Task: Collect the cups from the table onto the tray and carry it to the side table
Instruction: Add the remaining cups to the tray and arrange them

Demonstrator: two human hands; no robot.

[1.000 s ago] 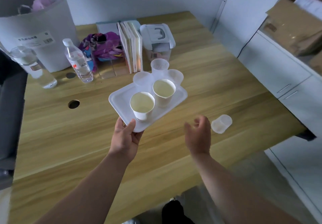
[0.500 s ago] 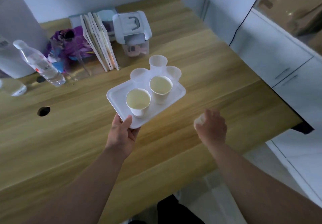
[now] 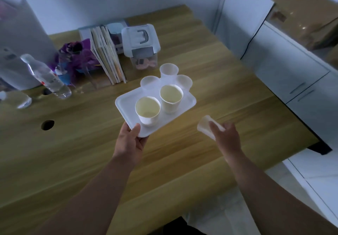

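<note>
Lifted off the bench (image 3: 237,95) since a second ago, the translucent cup (image 3: 205,126) sits pinched sideways in the right hand (image 3: 225,136), just right of the tray (image 3: 126,106). Left hand (image 3: 129,141) grips the tray's near corner; five cups stand there. Thin, light, crushable: hold its wall gently.

A white rectangular plastic tray (image 3: 184,104) is held level above the wooden surface (image 3: 210,66), gripped at its near corner. On it stand two white paper cups (image 3: 147,110) upright, with pale yellowish insides, and behind them three translucent plastic cups (image 3: 168,71), also upright. A sixth translucent plastic cup (image 3: 205,127) lies tilted in the right hand's fingers (image 3: 214,129), right of the tray.
</note>
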